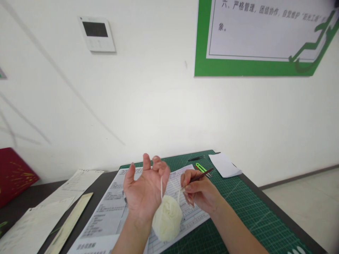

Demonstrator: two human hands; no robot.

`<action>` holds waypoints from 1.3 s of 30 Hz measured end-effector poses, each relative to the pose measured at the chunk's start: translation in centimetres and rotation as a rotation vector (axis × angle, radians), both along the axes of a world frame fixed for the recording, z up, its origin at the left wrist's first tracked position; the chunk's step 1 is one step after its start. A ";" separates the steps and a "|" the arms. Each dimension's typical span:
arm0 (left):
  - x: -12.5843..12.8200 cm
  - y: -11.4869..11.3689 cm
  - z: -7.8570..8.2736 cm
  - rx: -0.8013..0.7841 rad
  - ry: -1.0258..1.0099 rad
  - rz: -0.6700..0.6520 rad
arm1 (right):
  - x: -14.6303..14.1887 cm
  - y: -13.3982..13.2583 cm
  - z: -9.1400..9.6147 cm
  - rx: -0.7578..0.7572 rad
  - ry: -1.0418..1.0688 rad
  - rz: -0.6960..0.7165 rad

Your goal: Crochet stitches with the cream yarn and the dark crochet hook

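Observation:
My left hand [145,188] is raised palm up over the table, fingers curled, with a strand of cream yarn pinched at its fingertips. A cream yarn ball [166,218] hangs from that strand just below the wrist. My right hand [199,190] is closed in a pinch on a thin dark crochet hook [202,174], whose tip points left toward the yarn strand. Both hands are above a printed paper sheet [111,211] that lies on a green cutting mat [238,204].
A folded white paper [224,164], a dark pen [196,158] and a green-handled tool [201,167] lie at the mat's far end. A ruler [70,222] and more papers [34,222] lie at left beside a red box [13,174]. The white wall stands just behind the table.

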State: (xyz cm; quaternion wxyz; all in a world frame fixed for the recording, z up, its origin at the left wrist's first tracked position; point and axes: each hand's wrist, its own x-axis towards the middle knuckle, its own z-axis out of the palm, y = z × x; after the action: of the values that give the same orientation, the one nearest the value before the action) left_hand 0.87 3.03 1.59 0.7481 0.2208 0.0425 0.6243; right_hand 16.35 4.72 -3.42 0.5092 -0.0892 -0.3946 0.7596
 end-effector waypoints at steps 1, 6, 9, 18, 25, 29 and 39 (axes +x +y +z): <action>0.0 -0.1 0.2 0.047 0.073 0.085 | 0.0 -0.1 0.0 0.003 0.008 0.002; -0.4 -0.1 -0.8 0.300 0.776 0.336 | -0.1 -0.4 0.2 0.017 0.053 -0.013; -0.8 0.3 -2.0 0.288 0.877 0.140 | 0.0 -0.3 0.1 0.027 0.073 -0.029; 0.8 -0.8 -2.7 0.104 0.553 -0.106 | -0.4 -0.9 0.5 0.089 0.105 -0.093; 1.1 -0.9 -2.8 0.283 0.690 -0.071 | -0.3 -1.2 0.7 0.149 0.052 -0.194; 0.8 -0.7 -3.0 0.330 0.719 -0.028 | -0.3 -1.6 0.7 0.177 0.019 -0.230; 0.9 -0.8 -3.2 0.220 0.537 -0.018 | -0.6 -2.1 0.7 0.180 0.024 -0.286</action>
State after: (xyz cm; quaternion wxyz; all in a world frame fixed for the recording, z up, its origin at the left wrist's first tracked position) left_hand 1.73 2.28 -1.64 0.6871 0.4585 0.1690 0.5376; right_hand 15.77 2.65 -2.72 0.6229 -0.0892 -0.4381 0.6420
